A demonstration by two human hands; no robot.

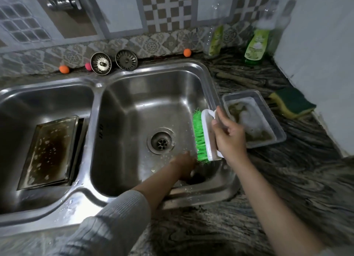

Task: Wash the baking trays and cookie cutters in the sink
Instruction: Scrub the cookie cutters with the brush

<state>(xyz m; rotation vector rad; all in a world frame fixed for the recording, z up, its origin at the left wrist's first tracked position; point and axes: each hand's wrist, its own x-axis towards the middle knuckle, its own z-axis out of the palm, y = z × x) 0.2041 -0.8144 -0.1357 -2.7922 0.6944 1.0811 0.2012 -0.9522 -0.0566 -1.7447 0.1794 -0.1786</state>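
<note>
The right hand (229,138) grips the white handle of a green-bristled scrub brush (204,136) over the right basin's edge, bristles facing left, while the left hand (183,165) reaches to the basin floor onto something dark (whether it grasps, I cannot tell). The baking trays (51,152) lie stacked in the left basin of the sink (95,94), long axis running front to back, tilted. They look stiff, wet and likely slippery, best held by the raised rims.
</note>
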